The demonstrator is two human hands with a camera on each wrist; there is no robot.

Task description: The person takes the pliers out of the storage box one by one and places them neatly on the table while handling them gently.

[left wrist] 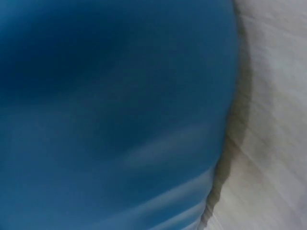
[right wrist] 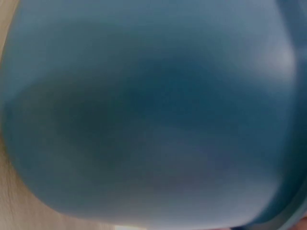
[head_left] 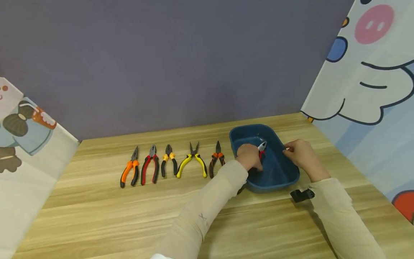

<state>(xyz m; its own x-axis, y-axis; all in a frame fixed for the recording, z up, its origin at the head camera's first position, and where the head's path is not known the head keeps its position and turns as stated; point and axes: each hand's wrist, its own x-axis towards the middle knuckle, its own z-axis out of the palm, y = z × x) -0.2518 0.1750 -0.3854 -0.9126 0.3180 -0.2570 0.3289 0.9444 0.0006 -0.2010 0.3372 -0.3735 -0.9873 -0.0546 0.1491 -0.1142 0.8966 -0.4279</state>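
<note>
A dark blue plastic bin (head_left: pixel 275 171) stands at the right of the wooden table. My left hand (head_left: pixel 249 155) reaches inside it and grips a pair of red-handled pliers (head_left: pixel 262 146); the metal head points up and right past the fingers, and most of the handles are hidden. With thumb and fingers, my right hand (head_left: pixel 300 153) pinches the bin's right rim. Both wrist views are mostly filled by the bin's blurred blue wall, so the left wrist view shows no fingers and the right wrist view only a sliver of skin.
Left of the bin lies a row of pliers: orange-black ones (head_left: pixel 132 167), red-black ones (head_left: pixel 150 163), small yellow-black ones (head_left: pixel 169 158), spread yellow ones (head_left: pixel 193 158) and a second orange-black pair (head_left: pixel 217 158). A grey panel (head_left: pixel 161 72) rises behind the table.
</note>
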